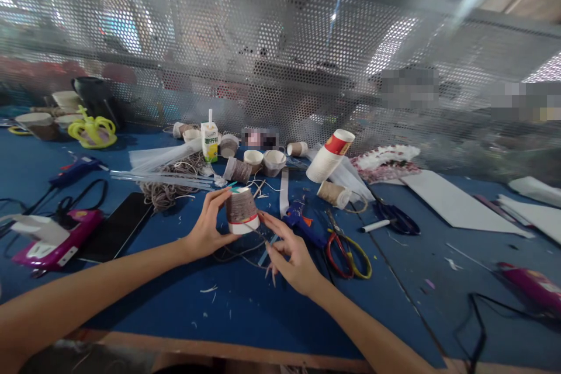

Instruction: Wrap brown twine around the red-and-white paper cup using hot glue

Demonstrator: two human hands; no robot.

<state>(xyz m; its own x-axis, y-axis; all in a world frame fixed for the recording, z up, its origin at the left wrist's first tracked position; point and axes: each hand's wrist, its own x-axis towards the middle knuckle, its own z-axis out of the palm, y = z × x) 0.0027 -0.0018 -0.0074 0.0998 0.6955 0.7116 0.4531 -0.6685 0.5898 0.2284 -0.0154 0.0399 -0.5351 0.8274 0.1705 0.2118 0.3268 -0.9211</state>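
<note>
Your left hand (205, 232) clasps the twine-wrapped red-and-white paper cup (241, 211), frame centre | your right hand (291, 254), fingers loosely spread, perhaps pinching thin twine | blue tabletop (236, 298) beneath.

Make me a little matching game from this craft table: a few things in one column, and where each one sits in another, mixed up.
Things:
1. twine-wrapped paper cup
2. juice carton
3. scissors
4. yellow crown-shaped piece

Places:
A. far left of the blue table, near a dark pot
B. held up in the left hand
C. lying flat, just right of the right hand
D. standing upright behind a heap of twine, straw sticking out

Pairs: 1-B, 2-D, 3-C, 4-A
</note>
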